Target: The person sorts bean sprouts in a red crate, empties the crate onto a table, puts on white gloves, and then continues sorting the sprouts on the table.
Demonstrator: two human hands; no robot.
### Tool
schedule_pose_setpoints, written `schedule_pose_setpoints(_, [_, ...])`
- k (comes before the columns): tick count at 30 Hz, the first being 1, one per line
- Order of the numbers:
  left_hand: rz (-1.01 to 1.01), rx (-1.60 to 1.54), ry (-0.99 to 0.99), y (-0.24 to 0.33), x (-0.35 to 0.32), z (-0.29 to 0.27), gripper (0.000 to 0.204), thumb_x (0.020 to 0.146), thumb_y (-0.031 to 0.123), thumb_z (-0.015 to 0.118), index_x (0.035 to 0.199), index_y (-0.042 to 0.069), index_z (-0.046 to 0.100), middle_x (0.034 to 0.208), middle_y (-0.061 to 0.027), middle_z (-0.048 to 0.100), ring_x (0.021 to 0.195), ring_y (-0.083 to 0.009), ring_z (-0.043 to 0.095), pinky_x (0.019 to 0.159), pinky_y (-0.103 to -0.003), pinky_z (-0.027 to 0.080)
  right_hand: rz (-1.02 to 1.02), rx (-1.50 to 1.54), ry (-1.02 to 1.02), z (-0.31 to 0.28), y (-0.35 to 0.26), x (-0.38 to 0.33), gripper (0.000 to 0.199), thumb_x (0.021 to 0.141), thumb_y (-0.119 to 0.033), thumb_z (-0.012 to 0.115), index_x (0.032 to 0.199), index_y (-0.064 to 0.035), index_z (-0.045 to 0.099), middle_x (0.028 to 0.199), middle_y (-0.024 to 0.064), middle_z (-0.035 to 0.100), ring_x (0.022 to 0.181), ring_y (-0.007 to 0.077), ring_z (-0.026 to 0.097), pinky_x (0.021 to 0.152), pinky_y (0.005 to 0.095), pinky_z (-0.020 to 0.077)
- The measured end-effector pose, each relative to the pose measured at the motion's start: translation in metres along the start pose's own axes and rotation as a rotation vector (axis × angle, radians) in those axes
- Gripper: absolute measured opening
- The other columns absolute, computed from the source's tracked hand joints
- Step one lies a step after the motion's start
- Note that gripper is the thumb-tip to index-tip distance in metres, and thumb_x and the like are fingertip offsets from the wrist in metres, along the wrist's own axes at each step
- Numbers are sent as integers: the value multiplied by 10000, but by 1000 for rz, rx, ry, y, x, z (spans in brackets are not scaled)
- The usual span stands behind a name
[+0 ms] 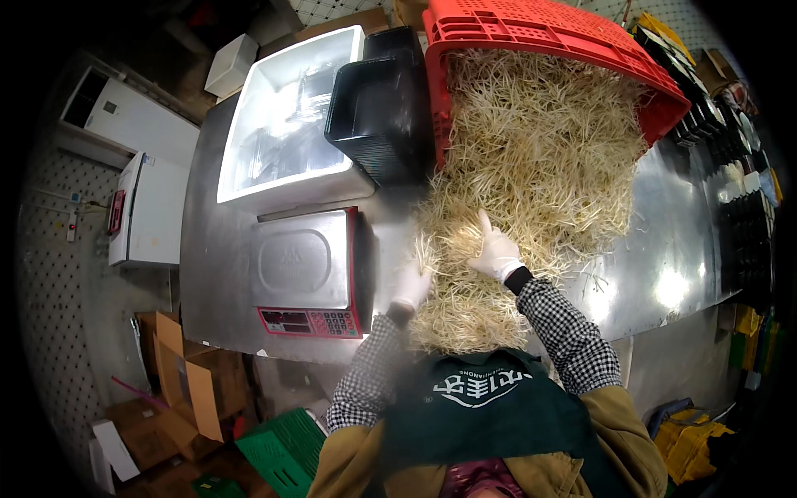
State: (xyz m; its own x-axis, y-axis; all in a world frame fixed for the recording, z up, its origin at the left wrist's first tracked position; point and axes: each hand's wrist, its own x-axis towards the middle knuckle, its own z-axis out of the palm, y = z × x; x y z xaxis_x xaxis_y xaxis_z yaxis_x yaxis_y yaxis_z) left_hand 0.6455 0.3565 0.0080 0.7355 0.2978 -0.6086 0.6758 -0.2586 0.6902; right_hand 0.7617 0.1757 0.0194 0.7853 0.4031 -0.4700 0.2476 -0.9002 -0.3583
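Observation:
A large heap of pale bean sprouts (540, 149) spills from a tipped red plastic crate (531, 29) onto the metal table (216, 274). At the heap's near left edge, my white-gloved left hand (411, 285) is closed round a small bunch of sprouts that stick up from its fingers; its fingertips are partly hidden. My right hand (498, 253), gloved too, rests against the sprouts with its forefinger stretched out and its thumb apart. Between the two hands lies a loose clump of sprouts. More sprouts lie close against my dark green apron (498, 407).
Left of my hands stands a red scale (303, 261) with a metal plate. Behind it are a white foam box (241, 183) holding clear plastic and stacked black trays (374, 108). Cardboard boxes (199, 390) and a green crate (282, 452) sit on the floor at left.

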Motion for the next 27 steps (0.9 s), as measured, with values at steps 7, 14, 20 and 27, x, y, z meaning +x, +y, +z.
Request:
schedule_pose_setpoints(7, [77, -551, -180, -29, 4, 81, 387, 902, 60, 594, 1273, -11, 507, 1140, -95, 623, 1025, -187, 578, 912, -302, 465, -58, 159, 121, 14, 31, -2, 1355, 613, -511, 863, 1559, -23, 24, 1504, 337, 302, 1387, 432, 361, 1143, 447, 323])
schedule_pose_setpoints(14, [-52, -1130, -108, -68, -7, 121, 482, 899, -49, 471, 1380, -17, 448, 1301, -154, 571, 1209, -222, 540, 1037, -340, 421, 84, -331, 180, 48, -25, -11, 1322, 656, -682, 757, 1566, -45, 39, 1589, 277, 167, 1450, 451, 234, 1149, 633, 188])
schedule_pose_setpoints(20, [590, -123, 112, -10, -23, 4, 417, 947, 54, 548, 1364, 48, 547, 1423, -153, 523, 1350, -267, 461, 1133, -369, 340, 181, 113, 49, 19, 0, 8, 1311, 711, -662, 741, 1557, -26, -33, 1566, 267, 237, 1411, 387, 349, 1161, 560, 240])
schedule_pose_setpoints(27, [1093, 978, 906, 128, 62, -132, 712, 863, 140, 609, 1521, 132, 339, 1512, -119, 385, 1410, -289, 355, 1184, -488, 192, 220, -226, 180, 45, -13, 7, 1270, 673, -420, 845, 1563, -52, 16, 1456, 230, 417, 1283, 367, 490, 1095, 479, 365])
